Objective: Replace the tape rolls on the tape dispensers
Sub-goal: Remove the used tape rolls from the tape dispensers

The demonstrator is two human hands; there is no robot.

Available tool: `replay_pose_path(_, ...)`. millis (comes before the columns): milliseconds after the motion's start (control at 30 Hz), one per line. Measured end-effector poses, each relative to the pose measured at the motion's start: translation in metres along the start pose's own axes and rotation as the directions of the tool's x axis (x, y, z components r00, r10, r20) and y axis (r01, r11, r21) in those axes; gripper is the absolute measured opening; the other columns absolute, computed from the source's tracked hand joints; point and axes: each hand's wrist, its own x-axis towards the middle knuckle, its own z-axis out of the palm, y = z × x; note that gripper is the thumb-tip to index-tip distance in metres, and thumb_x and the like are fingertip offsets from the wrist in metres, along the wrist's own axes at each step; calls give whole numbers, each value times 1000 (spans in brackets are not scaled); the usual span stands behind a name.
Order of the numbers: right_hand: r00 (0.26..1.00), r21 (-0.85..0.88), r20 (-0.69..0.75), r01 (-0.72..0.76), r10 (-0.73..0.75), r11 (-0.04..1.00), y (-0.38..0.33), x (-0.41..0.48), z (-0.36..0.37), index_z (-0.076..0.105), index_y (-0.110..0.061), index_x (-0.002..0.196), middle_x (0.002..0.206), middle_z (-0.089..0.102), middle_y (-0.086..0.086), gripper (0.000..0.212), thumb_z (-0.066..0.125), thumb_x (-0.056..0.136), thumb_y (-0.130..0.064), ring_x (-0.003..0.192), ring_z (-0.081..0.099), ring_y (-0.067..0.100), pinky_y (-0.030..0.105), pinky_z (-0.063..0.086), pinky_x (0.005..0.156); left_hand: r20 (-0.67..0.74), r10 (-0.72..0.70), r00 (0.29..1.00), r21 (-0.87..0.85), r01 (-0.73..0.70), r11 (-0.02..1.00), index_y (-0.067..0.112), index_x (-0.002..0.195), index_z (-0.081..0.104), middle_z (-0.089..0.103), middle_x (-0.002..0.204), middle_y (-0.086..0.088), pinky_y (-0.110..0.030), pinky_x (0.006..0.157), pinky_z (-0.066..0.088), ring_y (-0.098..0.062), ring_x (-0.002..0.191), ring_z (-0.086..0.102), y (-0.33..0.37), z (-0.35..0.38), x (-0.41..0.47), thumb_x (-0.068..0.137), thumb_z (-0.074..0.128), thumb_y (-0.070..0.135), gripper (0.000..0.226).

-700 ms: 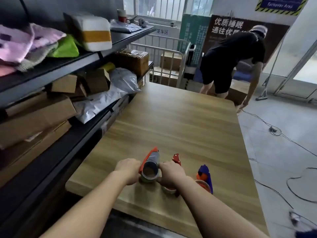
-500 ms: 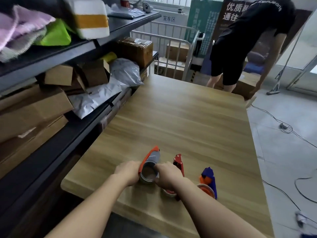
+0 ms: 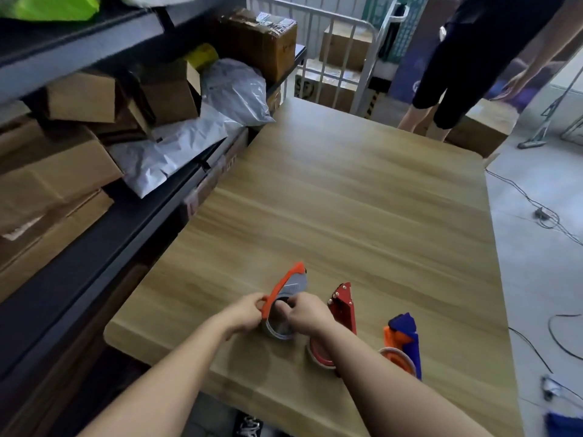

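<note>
Gripping orange dispenser (image 3: 291, 287) — left hand (image 3: 244, 313), right hand (image 3: 304, 312).

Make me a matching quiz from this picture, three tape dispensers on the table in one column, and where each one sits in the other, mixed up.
Column one:
1. orange dispenser
2. red dispenser
3. blue dispenser

Column two:
A. farthest right, no hand on it
B. held between the left hand and right hand
C. in the middle, partly behind the right forearm

Pairs: 1-B, 2-C, 3-A
</note>
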Motion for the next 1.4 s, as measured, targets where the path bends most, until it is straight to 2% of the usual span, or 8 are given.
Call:
replay_pose_path(100, 995, 199, -27, -88, 95, 976, -7, 10, 3, 60, -14, 76, 85, 68, 12, 46, 47, 92, -55, 82, 62, 28, 31, 42, 69, 21, -92, 996, -259, 94, 961, 17, 111, 55, 60, 76, -3, -26, 59, 40, -15, 68, 55, 0, -7, 10, 84, 33, -10, 44)
replay_pose_path(200, 987, 412, -60, -114, 152, 904, -9, 17, 0, 68, -10, 97, 101, 72, 11, 31, 54, 94, -38, 95, 66, 28, 32, 48, 77, 34, -74, 997, -378, 81, 922, 15, 108, 51, 55, 77, -4, -22, 51, 42, -13, 62, 54, 8, -10, 17, 84, 41, -11, 36)
replay_pose_path(367, 995, 780, 10, -72, 104, 622, -6, 13, -18, 63, -4, 114, 78, 67, 1, 22, 52, 98, -14, 51, 59, -4, 16, 41, 50, -5, -21, 1000, -479, 16, 878, 13, 109, 54, 61, 86, -4, -27, 60, 41, -14, 70, 59, 16, -21, 30, 95, 50, 5, 17)
replay_pose_path(533, 996, 940, 52, -74, 74, 334, -10, 12, -29, 64, -12, 113, 91, 72, 4, 23, 58, 94, -25, 76, 68, 18, 29, 44, 70, -89, 161, 983, -355, -182, 917, 16, 94, 61, 63, 84, 1, -17, 62, 46, -10, 75, 57, 25, -22, 32, 93, 55, 9, 9)
replay_pose_path(667, 972, 907, -23, -77, 233, 413, -24, 16, -34, 69, -19, 92, 80, 71, -1, 30, 78, 74, -42, 68, 64, 14, 28, 44, 66, -121, 312, 942, -171, -329, 929, 12, 108, 59, 67, 106, -11, -37, 94, 49, -23, 102, 62, 36, -17, 30, 88, 59, 4, 22)
replay_pose_path(1100, 947, 957, 181, -233, 266, 175, -14, 23, -51, 62, -13, 91, 71, 66, 6, 22, 66, 79, -31, 55, 61, 17, 23, 46, 50, 71, 404, 912, 50, -407, 912, 2, 111, 68, 68, 104, -2, 0, 79, 41, -6, 98, 60, 58, -66, 15, 80, 71, 1, 31)
replay_pose_path(1300, 955, 954, 250, -271, 157, 129, -3, 20, -59, 62, -13, 89, 72, 69, 4, 13, 55, 79, -18, 75, 66, 22, 37, 52, 75, 23, 448, 894, 332, -430, 840, 13, 99, 71, 66, 93, 1, -24, 89, 48, -15, 95, 62, 68, -69, 12, 84, 65, 2, 20)
replay_pose_path(1400, 957, 950, 231, -261, 174, 171, -1, 21, -63, 63, -10, 92, 77, 68, 8, 12, 60, 80, -14, 72, 64, 22, 37, 54, 70, 25, 476, 879, 415, -442, 795, 18, 97, 69, 61, 89, 6, -22, 86, 47, -14, 94, 61, 69, -73, 9, 85, 64, 5, 19)
